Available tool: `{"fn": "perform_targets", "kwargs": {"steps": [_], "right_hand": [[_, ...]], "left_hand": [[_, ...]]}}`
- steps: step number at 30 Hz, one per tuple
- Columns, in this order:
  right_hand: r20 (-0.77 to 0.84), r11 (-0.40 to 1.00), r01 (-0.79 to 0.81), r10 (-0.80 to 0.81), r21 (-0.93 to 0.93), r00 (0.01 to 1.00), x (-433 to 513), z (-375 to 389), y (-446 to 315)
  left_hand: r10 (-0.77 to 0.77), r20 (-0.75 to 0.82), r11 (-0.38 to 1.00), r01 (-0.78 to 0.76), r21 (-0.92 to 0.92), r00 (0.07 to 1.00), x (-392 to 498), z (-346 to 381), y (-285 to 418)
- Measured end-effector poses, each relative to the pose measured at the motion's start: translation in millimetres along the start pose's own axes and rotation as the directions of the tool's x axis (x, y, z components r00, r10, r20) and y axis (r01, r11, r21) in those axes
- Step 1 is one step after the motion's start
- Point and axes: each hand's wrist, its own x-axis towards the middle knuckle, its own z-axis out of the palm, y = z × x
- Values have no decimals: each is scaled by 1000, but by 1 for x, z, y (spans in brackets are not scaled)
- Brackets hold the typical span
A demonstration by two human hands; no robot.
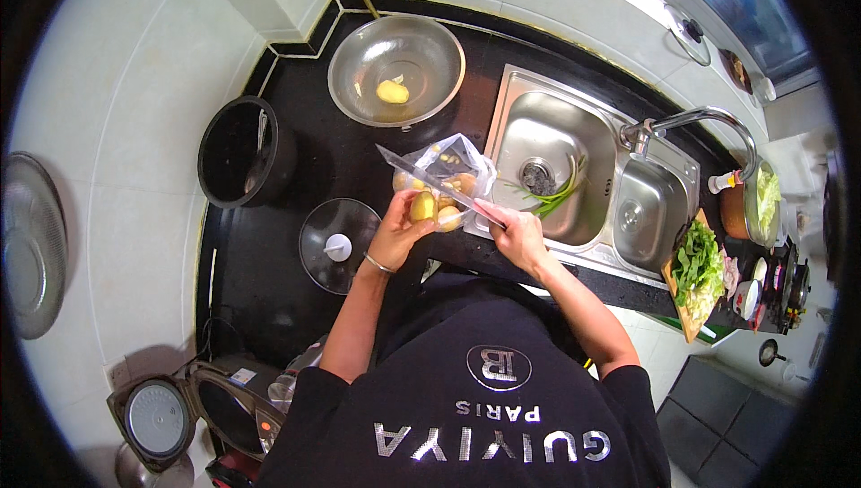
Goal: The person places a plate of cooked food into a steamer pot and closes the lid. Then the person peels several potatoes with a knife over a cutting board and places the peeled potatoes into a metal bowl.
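A partly peeled potato (pixel 424 207) sits in the grip of my left hand (pixel 398 229), its bare yellow side facing up. My right hand (pixel 519 236) grips the handle of a kitchen knife (pixel 437 184), whose long blade points up and left, just beyond the potato. Whether the edge touches the potato I cannot tell. Under both lies a clear plastic bag (pixel 479 158) with several potatoes (pixel 449 217) and bits of peel in it. One peeled potato (pixel 393 92) rests in a large metal wok (pixel 350 71) behind.
A steel double sink (pixel 578 219) holds green scallions (pixel 562 195); a faucet (pixel 713 113) arches over it. Left are a black pot (pixel 204 165) and a glass lid (pixel 356 219). A cutting board (pixel 693 330) with chopped greens (pixel 696 262) lies right. An open rice cooker (pixel 232 414) stands lower left.
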Motion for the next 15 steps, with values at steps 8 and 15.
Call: {"fn": "perform_targets", "kwargs": {"steps": [8, 15], "right_hand": [[-16, 974, -38, 43, 224, 999, -7, 8, -16], [21, 985, 160, -159, -71, 987, -13, 7, -24]], "left_hand": [[-188, 80, 827, 202, -525, 979, 3, 11, 6], [-33, -52, 981, 43, 190, 998, 10, -15, -45]]}}
